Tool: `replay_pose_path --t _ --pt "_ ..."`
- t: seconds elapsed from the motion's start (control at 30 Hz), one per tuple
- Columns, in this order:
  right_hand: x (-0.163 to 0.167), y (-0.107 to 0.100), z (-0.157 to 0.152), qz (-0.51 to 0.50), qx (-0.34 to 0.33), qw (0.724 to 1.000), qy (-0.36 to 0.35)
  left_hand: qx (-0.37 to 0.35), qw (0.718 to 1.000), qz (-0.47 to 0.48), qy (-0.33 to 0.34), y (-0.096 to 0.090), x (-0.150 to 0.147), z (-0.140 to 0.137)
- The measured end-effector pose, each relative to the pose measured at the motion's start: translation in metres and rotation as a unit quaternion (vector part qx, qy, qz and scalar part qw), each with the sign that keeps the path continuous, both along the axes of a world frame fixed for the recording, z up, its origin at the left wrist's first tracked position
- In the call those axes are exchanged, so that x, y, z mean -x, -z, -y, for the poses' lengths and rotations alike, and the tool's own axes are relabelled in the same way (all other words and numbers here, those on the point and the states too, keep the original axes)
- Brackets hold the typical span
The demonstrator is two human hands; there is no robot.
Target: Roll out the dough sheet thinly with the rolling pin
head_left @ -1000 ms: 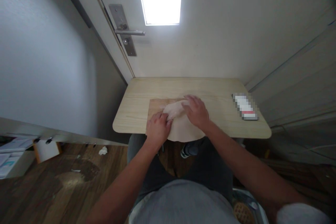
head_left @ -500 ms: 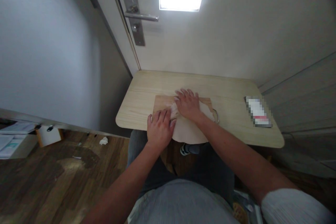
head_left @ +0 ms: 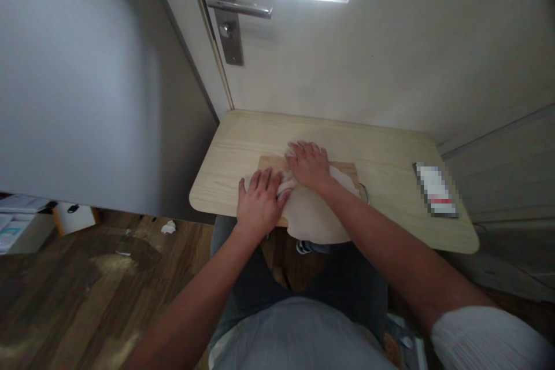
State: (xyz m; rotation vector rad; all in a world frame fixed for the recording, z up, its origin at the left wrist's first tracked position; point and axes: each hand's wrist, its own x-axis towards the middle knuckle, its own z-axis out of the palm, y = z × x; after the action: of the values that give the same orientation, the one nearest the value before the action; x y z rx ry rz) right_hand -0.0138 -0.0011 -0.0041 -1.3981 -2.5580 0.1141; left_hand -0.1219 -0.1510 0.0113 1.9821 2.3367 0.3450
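Pale sheet [head_left: 318, 217] bunched on 1 side, flat on the other

In the head view, the sheet lies over a wooden board [head_left: 269, 162] on the worktop [head_left: 373, 141], and its near edge hangs past the worktop's front. A metal ring [head_left: 366, 192] shows at the board's right end.

Both hands are on the sheet. The left hand [head_left: 259, 199] lies palm down at the board's left, its fingers a little apart and its thumb against a fold; I cannot tell whether it pinches that fold. The right hand [head_left: 309, 166] rests palm down near the board's far edge, fingers spread; what lies beneath the palm is hidden.

The gathering looks only partial: between the 2 hands the sheet is already creased into a small bunch, while the broader part, to the right and near the person, remains flat and unfolded. How many layers the bunch has is hidden.

A phone [head_left: 436, 189], its face pixelated, lies well apart at the worktop's right end. Beyond the worktop stands a door [head_left: 381, 69] with 1 lever handle [head_left: 240, 7].
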Motion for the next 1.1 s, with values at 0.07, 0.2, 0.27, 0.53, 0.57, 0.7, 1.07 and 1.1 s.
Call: replay_pose_path --t 0.07,0.2,0.27,0.53,0.57,0.7,1.07,1.1 --pt "0.005 -0.003 -0.003 0.007 0.004 1.0 -0.001 -0.001 1.0 -0.007 0.003 0.001 0.005 -0.003" --pt "0.017 -0.005 -0.01 0.009 0.005 1.0 0.0 -0.015 1.0 -0.017 0.002 0.005 0.017 -0.01" --pt "0.023 -0.005 -0.014 0.009 0.002 1.0 0.003 -0.022 1.0 -0.021 0.0 0.007 0.022 -0.014" --pt "0.041 0.0 -0.03 -0.003 0.0 1.0 0.017 -0.013 1.0 -0.013 -0.003 0.009 0.037 -0.026" --pt "0.04 0.001 -0.03 -0.001 0.0 1.0 0.017 -0.013 1.0 -0.012 -0.002 0.009 0.037 -0.026" --pt "0.029 0.002 -0.021 -0.003 -0.004 1.0 0.018 -0.016 1.0 -0.012 0.007 0.007 0.029 -0.02" --pt "-0.048 0.005 0.042 0.016 -0.024 0.999 0.044 -0.064 0.995 0.052 0.052 0.004 0.0 0.012" --pt "-0.057 0.006 0.047 0.015 -0.023 0.998 0.047 -0.069 0.994 0.055 0.062 0.003 0.0 0.012"
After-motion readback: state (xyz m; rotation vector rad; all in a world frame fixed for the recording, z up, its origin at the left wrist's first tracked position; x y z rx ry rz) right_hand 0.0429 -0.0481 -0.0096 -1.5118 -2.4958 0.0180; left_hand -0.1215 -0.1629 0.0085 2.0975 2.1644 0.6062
